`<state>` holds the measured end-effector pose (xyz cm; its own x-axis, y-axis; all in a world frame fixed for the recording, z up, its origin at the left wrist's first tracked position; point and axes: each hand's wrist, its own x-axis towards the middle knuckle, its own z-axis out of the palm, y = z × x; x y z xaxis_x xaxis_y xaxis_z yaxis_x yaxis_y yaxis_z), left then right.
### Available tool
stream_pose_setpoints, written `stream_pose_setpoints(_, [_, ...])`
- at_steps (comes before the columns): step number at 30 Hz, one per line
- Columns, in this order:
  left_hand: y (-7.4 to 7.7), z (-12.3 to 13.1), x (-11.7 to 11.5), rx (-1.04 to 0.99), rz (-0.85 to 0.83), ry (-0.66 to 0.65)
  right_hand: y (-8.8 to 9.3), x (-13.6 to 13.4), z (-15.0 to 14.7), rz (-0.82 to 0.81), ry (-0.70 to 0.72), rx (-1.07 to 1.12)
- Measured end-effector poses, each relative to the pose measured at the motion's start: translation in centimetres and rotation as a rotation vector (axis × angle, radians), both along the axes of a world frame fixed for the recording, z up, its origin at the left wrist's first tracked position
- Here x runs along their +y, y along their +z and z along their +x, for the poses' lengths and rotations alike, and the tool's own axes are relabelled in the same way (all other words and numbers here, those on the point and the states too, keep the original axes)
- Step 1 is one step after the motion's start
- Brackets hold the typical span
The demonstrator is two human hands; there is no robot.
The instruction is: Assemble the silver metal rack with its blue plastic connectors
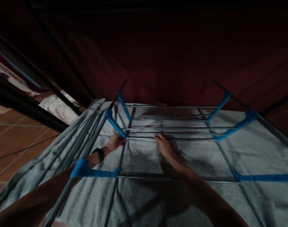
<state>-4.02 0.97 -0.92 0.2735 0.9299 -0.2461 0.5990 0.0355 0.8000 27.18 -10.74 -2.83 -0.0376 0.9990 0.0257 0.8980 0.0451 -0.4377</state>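
A frame of grey metal tubes with blue plastic brackets lies on a grey cloth. My left hand, a black band on its wrist, closes around the lower end of a blue bracket, where a crosswise rod meets it. My right hand grips that same metal rod near its middle, its fingertips curled over it. Several more crosswise rods run parallel behind it to a blue bracket on the right. Closer to me, another rod joins a left bracket and a right bracket.
Several loose grey tubes lie on the grey cloth at the left. Behind the frame hangs a dark red cloth. Dark bars cross the left side above a tiled floor, with striped fabric nearby.
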Motion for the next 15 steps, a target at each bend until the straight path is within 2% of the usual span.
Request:
stream_pose_setpoints(3, [-0.4,-0.2,0.1,0.116,0.045,-0.034,0.0,-0.2,0.0,0.006,0.019,-0.028])
stream_pose_setpoints(6, [-0.2,-0.1,-0.2,0.204,0.06,-0.055,0.3,-0.5,-0.1,-0.003,0.024,-0.068])
stream_pose_setpoints(12, [0.3,0.7,-1.1,0.155,0.026,0.003,1.1,-0.8,-0.1,-0.014,0.071,-0.166])
stream_pose_setpoints(15, [0.5,1.0,-1.4,0.204,0.056,-0.001,1.5,-0.9,-0.3,-0.027,0.08,-0.213])
